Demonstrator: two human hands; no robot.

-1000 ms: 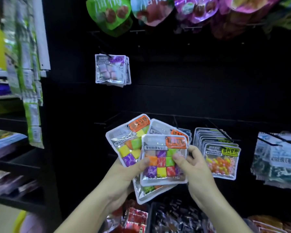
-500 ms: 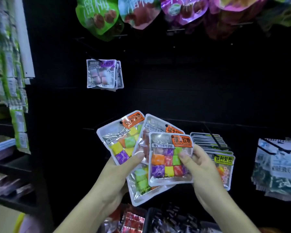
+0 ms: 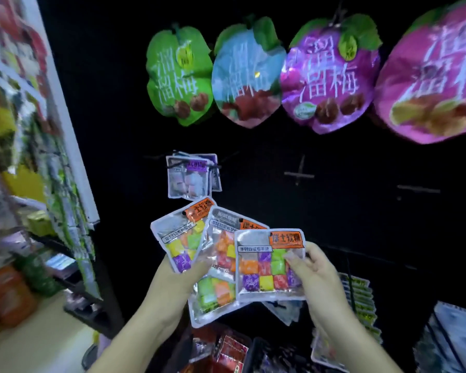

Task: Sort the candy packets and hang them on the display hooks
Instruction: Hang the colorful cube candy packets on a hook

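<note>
My left hand (image 3: 178,281) grips a fan of clear candy packets (image 3: 189,238) with orange labels and coloured cube sweets. My right hand (image 3: 315,275) pinches the front packet (image 3: 264,265) of the same kind by its right edge, a little apart from the fan. Above them a small bunch of clear packets with purple labels (image 3: 190,175) hangs on a hook of the black display wall. Bare hooks (image 3: 299,175) stick out of the wall to the right of that bunch.
Large leaf-topped plum bags (image 3: 328,82) in green, blue and purple hang in a row along the top. Yellow-labelled packets (image 3: 361,297) hang low at the right. Red packets (image 3: 226,351) lie in a bin below. A shelf unit with hanging strips (image 3: 65,184) stands at the left.
The view has tilted upward, so the plum bags fill the top. My right hand has drawn the front packet rightward, away from the fan held in my left hand.
</note>
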